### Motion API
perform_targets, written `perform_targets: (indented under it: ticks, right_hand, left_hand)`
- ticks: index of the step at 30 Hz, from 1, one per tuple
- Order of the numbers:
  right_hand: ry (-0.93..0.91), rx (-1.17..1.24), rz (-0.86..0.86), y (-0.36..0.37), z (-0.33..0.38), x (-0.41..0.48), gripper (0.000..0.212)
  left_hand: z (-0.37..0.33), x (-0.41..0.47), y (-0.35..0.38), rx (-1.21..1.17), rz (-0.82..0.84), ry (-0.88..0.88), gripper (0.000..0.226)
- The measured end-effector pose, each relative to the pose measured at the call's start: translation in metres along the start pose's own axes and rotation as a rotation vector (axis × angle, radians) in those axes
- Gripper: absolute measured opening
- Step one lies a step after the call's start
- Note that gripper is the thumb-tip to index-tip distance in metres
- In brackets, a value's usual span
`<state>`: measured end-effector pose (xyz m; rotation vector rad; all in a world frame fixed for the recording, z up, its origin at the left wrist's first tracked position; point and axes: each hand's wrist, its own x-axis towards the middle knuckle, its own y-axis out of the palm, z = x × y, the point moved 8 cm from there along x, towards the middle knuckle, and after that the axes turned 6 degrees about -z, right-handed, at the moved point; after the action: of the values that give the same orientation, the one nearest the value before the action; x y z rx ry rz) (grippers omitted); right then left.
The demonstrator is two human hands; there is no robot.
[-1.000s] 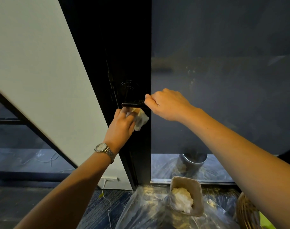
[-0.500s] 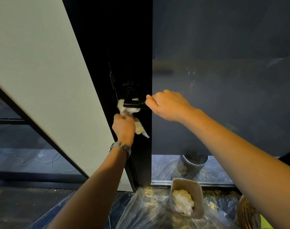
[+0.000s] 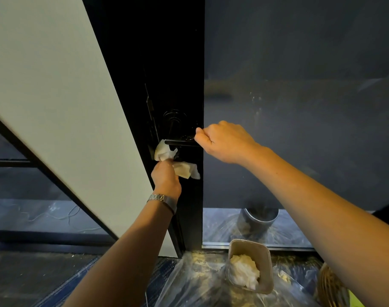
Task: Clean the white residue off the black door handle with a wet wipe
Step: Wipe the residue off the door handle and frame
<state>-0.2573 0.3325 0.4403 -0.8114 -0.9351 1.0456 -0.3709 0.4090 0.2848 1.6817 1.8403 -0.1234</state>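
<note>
The black door handle (image 3: 179, 142) juts out level from the dark door edge (image 3: 167, 63). My right hand (image 3: 224, 141) is closed around the handle's right end. My left hand (image 3: 165, 178), with a metal watch on the wrist, sits just below the handle and grips a crumpled white wet wipe (image 3: 163, 150). One end of the wipe presses against the handle's left tip, and the other end hangs to the right of my fist. Faint pale marks show on the handle near my right thumb.
A tan square tub (image 3: 251, 265) with white wadded wipes stands on clear plastic sheeting (image 3: 195, 282) on the floor. A grey round bin (image 3: 259, 220) shows behind the glass. A wicker basket (image 3: 331, 286) sits at the lower right. A pale wall panel (image 3: 56, 96) fills the left.
My left hand has turned from palm-up under the handle to a fist below it, bringing the wipe up to the handle's left tip. The right hand has held still.
</note>
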Motion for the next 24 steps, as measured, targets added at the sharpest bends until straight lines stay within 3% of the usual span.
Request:
perform_targets:
  ticks: [2,4,7,12,14,17,22,24]
  right_hand:
    - [0.002,0.003,0.000,0.000,0.000,0.000,0.056]
    - [0.002,-0.001,0.000,0.000,0.000,0.000,0.056]
    - [-0.001,-0.010,0.000,0.001,-0.001,0.001,0.056]
    - [-0.005,-0.018,0.004,0.000,-0.001,0.000,0.055]
    - [-0.001,-0.009,0.005,-0.001,-0.001,0.000,0.055]
    - [-0.004,0.007,0.011,0.000,0.001,-0.001,0.055]
    - [0.001,0.000,0.014,0.001,-0.001,0.001,0.055]
    - [0.000,0.006,0.010,0.000,-0.001,0.001,0.055]
  left_hand:
    - [-0.014,-0.007,-0.002,0.193,-0.076,0.203,0.015]
    - [-0.029,-0.023,-0.001,0.419,-0.109,0.504,0.018]
    - [-0.047,-0.046,0.015,0.669,0.005,0.926,0.024]
    - [-0.048,-0.052,0.035,1.073,0.193,1.163,0.023]
    - [-0.067,-0.055,0.032,0.968,0.212,1.087,0.011]
    - [-0.090,-0.045,0.030,0.847,0.235,0.760,0.027]
    - [-0.083,-0.051,0.032,0.116,0.497,-0.135,0.022]
    - [-0.092,-0.063,0.036,0.088,0.522,-0.161,0.021]
